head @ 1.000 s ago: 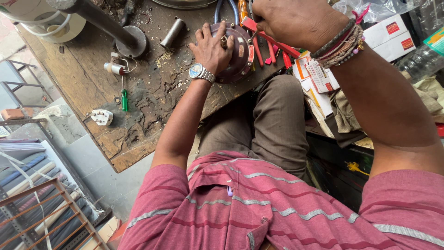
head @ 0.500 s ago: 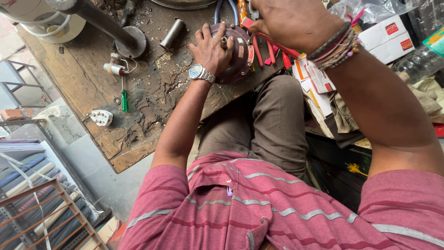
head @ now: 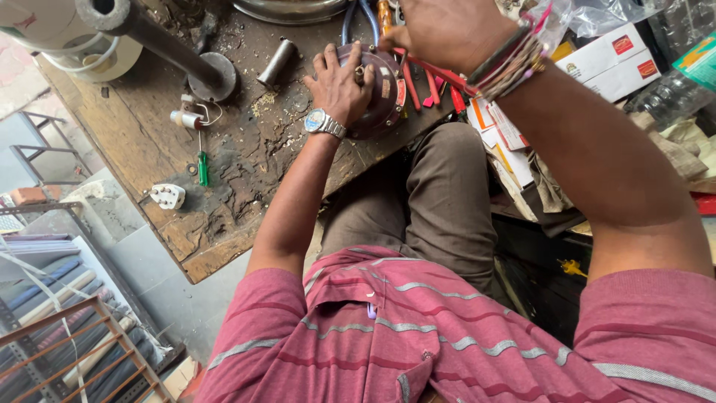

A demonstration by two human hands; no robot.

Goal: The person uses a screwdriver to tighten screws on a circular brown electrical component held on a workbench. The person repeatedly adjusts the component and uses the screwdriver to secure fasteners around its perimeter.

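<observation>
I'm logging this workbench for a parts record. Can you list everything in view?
round motor housing: 1, dark purple, bench edge, under left hand
workbench: 1, worn brown wood, upper left
metal post with round foot: 1, dark grey, bench top
metal cylinder: 1, grey, beside the post foot
screwdriver: 1, green handle, bench
plug: 1, white, bench near edge
red-handled tools: several, right of housing
cardboard boxes: 2, white and red, upper right
left hand: wristwatch, flat on housing
right hand: bracelets, above housing; what it holds is unclear
</observation>
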